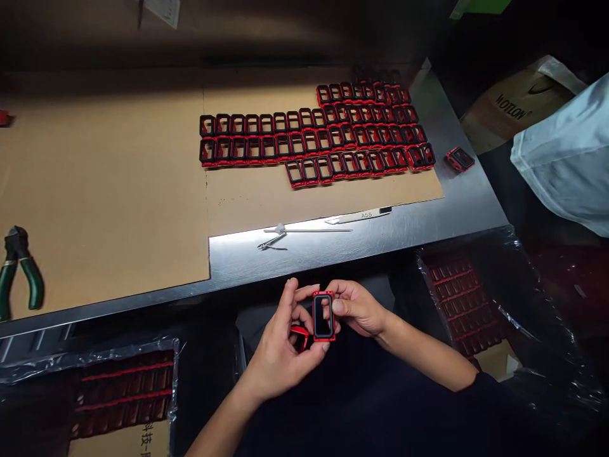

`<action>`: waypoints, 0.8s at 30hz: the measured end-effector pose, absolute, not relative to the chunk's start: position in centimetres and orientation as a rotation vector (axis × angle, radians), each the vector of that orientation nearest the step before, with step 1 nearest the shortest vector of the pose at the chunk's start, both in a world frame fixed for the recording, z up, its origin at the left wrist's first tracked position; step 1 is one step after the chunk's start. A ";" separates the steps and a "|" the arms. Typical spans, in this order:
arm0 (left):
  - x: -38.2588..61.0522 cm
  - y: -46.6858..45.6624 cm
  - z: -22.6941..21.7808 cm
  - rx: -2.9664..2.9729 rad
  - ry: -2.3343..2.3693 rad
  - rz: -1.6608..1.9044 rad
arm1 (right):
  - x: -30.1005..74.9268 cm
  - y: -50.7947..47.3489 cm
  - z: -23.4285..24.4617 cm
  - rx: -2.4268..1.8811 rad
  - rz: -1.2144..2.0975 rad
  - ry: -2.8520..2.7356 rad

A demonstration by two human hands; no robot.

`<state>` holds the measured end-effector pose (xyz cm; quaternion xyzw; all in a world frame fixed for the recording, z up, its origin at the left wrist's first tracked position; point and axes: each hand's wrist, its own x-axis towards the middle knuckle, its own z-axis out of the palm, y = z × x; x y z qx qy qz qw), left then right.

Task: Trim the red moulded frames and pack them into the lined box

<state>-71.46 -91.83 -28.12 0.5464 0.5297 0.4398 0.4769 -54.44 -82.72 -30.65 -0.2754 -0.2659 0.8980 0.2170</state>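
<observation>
Just below the edge of the steel table [380, 247] — a red-and-black rectangular frame [323, 317], upright, pinched between left hand [278, 355] and right hand [356, 310], a small red piece [299, 337] apparently tucked in the left fingers; beyond, rows of matching frames [297, 144] on brown cardboard [118, 190].

Green-handled pliers [19, 273] are lying on a cardboard sheet [118, 190] on a steel table [457, 203], while rows of red-and-black frames [314, 139] are sitting further right

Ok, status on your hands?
Left hand holding curved red piece. Right hand pinching red-and-black rectangular frame. Plastic-wrapped trays either side, untouched.
</observation>
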 end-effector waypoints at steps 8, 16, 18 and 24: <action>-74.4 -90.6 -28.2 1.760 1.125 0.974 | -54.1 -82.8 -30.6 -0.696 2.481 -0.838; -74.8 -90.2 -28.2 1.746 1.036 0.947 | -53.9 -83.2 -30.9 -0.700 2.507 -0.797; -74.5 -90.2 -28.4 1.681 1.029 0.946 | -53.9 -83.2 -30.8 -0.703 2.511 -0.778; -74.0 -90.4 -28.8 1.668 1.087 0.969 | -54.0 -83.0 -30.7 -0.744 2.520 -0.765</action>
